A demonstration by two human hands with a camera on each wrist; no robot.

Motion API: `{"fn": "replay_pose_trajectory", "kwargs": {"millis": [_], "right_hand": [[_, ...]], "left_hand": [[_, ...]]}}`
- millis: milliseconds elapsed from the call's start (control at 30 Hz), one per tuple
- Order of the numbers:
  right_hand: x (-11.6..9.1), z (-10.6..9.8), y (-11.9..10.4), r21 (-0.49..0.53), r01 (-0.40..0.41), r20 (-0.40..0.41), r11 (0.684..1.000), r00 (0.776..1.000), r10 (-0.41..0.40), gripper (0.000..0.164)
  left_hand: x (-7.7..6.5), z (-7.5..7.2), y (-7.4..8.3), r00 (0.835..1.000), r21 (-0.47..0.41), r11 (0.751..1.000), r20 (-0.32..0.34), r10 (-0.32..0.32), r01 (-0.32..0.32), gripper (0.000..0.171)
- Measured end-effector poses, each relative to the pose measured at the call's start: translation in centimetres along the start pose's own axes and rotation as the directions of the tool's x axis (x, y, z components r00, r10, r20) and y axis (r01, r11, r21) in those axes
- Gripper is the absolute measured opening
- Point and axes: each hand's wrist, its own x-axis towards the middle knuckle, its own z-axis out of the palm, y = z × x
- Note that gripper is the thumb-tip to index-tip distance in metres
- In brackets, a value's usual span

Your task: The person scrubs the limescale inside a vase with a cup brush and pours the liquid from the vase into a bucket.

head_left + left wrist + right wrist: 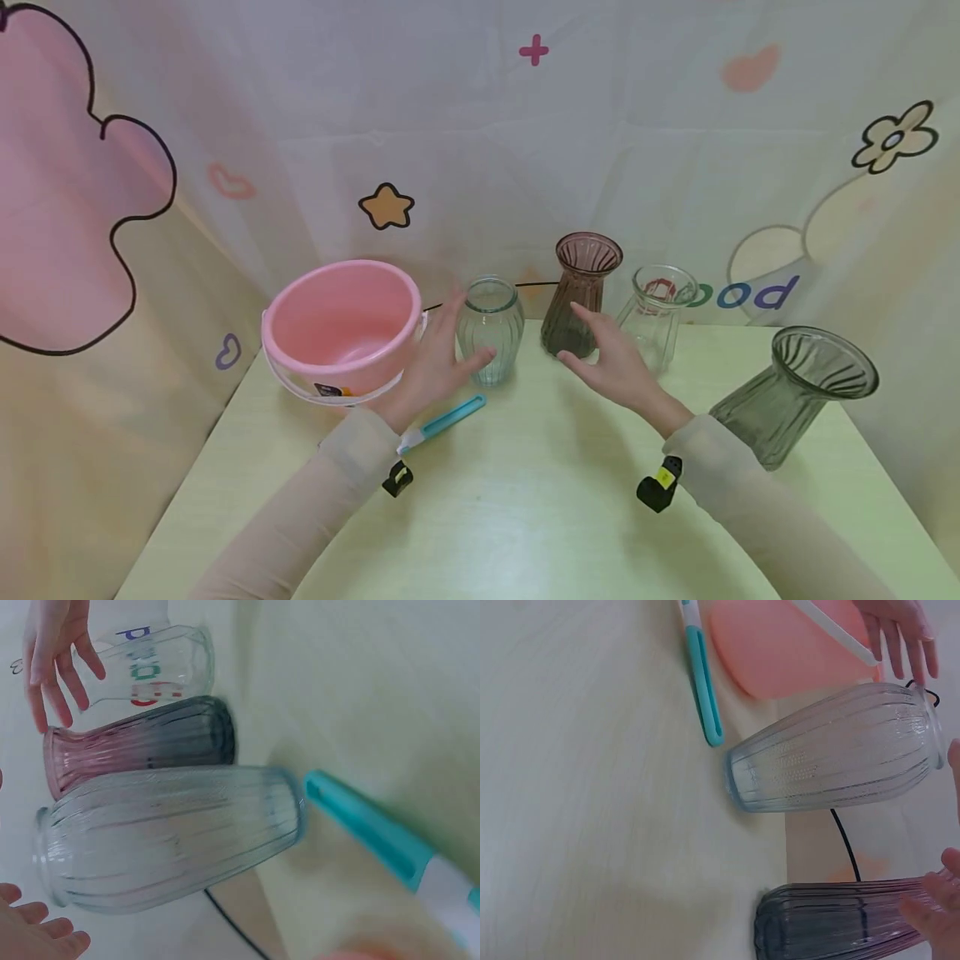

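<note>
My left hand (pixel 435 358) is raised with fingers spread, between the pink bucket and a pale clear ribbed glass vase (pixel 491 342). My right hand (pixel 618 367) hovers in front of a vase (pixel 573 312) that fades from pinkish brown to dark grey. Neither hand grips anything. The pale vase (pixel 172 832) stands upright; in the left wrist view, fingers of my left hand (pixel 41 930) are near its mouth. Under my left wrist lies a teal and white long-handled tool (pixel 450 419), its far end hidden. Partly behind my right hand stands a clear glass vase (pixel 656 337).
A pink bucket (pixel 345 271) with a white handle stands at the table's back left. At the right, a smoky grey-green flared vase (pixel 780 408) stands beside my right forearm. A printed curtain (pixel 465 167) hangs behind the pale table (pixel 480 517). A dark cord (pixel 845 844) runs behind the vases.
</note>
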Motion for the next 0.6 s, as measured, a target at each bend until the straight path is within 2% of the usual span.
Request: {"fn": "replay_pose_trajectory", "kwargs": {"millis": [100,233,400,500,600], "right_hand": [[0.3,0.7,0.4,0.109,-0.038,0.044,0.993,0.998,0.033,0.073],[1.0,1.8,0.8,0.24,-0.1,0.102,0.966,0.992,0.077,0.077],[2.0,3.3,1.1,0.307,-0.173,0.152,0.936,0.98,0.132,0.08],[2.7,4.3,1.1,0.329,-0.183,0.165,0.926,0.977,0.135,0.082],[3.6,5.4,1.0,0.369,-0.178,0.16,0.912,0.979,0.126,0.084]], "left_hand": [[-0.2,1.1,-0.7,1.0,-0.051,0.998,-0.017,-0.023,0.022,0.085],[-0.1,2.2,-1.8,0.996,-0.107,0.992,-0.056,-0.071,0.065,0.085],[0.7,3.6,-3.4,0.985,-0.19,0.974,-0.089,-0.146,0.127,0.088],[1.3,4.4,-4.5,0.982,-0.251,0.958,-0.092,-0.166,0.138,0.091],[2.0,5.0,-5.2,0.981,-0.332,0.932,-0.072,-0.178,0.144,0.095]]}}
